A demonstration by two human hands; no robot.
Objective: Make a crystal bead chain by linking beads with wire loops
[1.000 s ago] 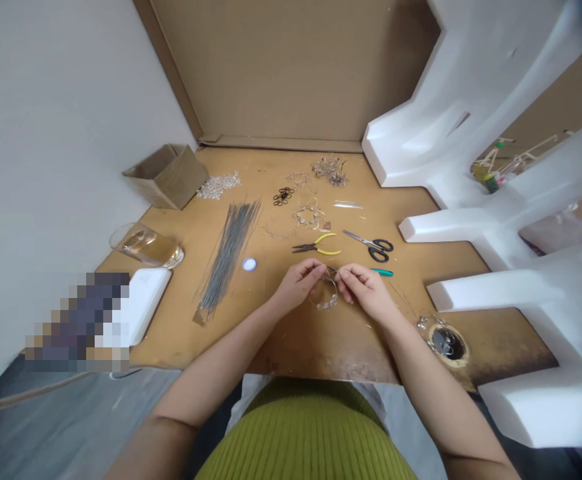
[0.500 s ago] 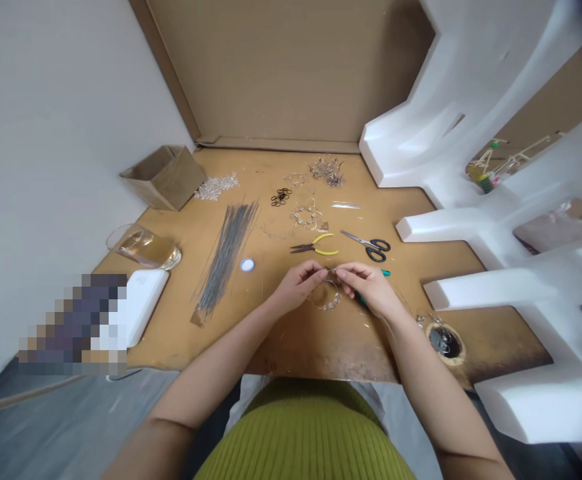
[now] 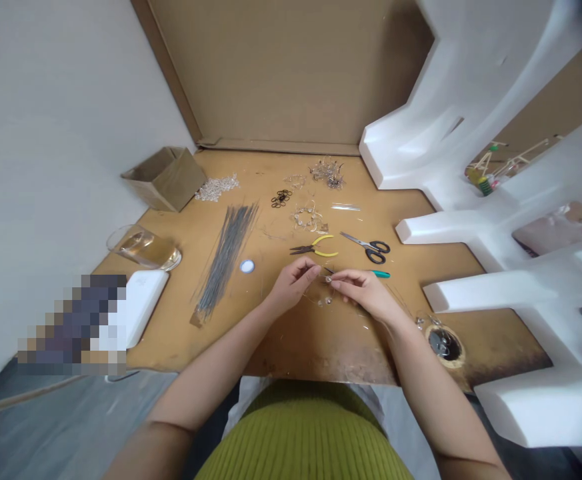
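Note:
Over the front of the table, a thin wire loop strung with clear beads (image 3: 325,302) hangs between my two hands. My left hand (image 3: 293,285) pinches the wire between thumb and forefinger. The fingertips of my right hand (image 3: 365,292) are closed on the loop's other side, at a clear bead. A teal-handled tool (image 3: 381,274) lies partly hidden behind my right hand. Just beyond my hands are pliers with yellow handles (image 3: 325,253) and black-handled scissors (image 3: 378,253).
Left of my hands lie a round white lid (image 3: 247,267) and a bundle of grey wires (image 3: 231,247). Farther back are clear beads (image 3: 217,188), a cardboard box (image 3: 171,180), black rings (image 3: 281,199) and beaded loops (image 3: 307,217). A glass of liquid (image 3: 143,248) stands left; white foam (image 3: 463,293) borders the right.
My hands have moved slightly apart, and the beaded loop has shifted a little left. More of the teal handle shows beside my right hand.

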